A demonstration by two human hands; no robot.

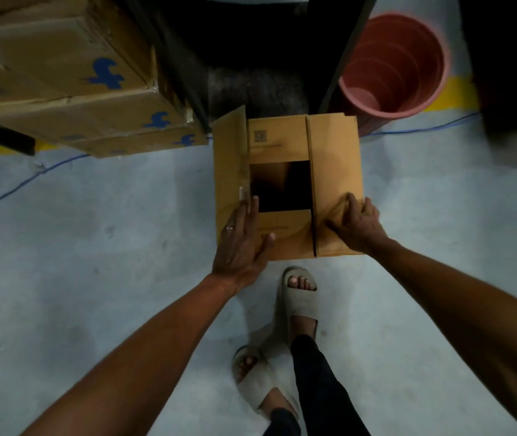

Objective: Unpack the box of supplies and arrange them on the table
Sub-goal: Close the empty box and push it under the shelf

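A brown cardboard box (279,143) stands on the grey floor in the middle of the head view, its top flaps partly apart over a dark opening. Nothing inside can be made out. My left hand (243,240) lies flat with straight fingers on the left flap near the box's front corner. My right hand (356,223) rests on the right flap, fingers curled over its outer edge.
Stacked cardboard boxes with blue logos (71,77) fill the upper left. A pink bucket (398,64) stands at the upper right beside a dark table leg (350,55). A blue cable (24,182) runs across the floor. My sandalled feet (298,297) are just behind the box.
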